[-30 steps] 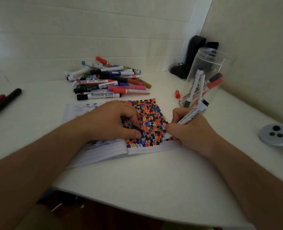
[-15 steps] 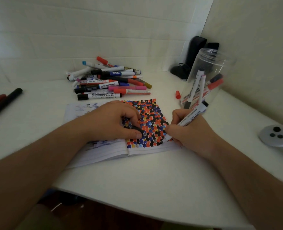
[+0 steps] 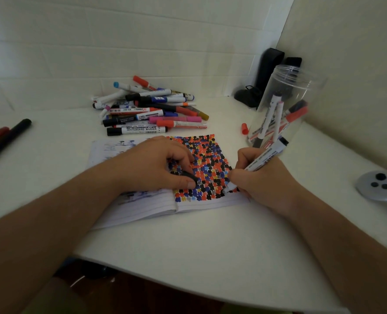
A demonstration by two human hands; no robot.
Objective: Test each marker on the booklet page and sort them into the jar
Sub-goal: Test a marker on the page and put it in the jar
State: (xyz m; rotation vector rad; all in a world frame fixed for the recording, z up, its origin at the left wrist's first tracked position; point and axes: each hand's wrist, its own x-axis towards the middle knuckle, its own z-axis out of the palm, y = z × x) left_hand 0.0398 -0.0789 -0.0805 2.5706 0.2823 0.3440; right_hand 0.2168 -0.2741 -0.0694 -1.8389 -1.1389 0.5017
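On the white surface [image 3: 188, 250], the right hand [image 3: 262, 177] pinches a white-barrelled marker [image 3: 256, 165], tip on the dot-covered booklet page [image 3: 208, 164], which the left hand [image 3: 151, 165], gripping a black cap [image 3: 189, 176], should steady beside the clear plastic jar [image 3: 283, 105].

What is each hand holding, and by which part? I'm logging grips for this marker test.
The right hand grips a white marker low on its barrel, near the tip. The left hand pinches a black cap.
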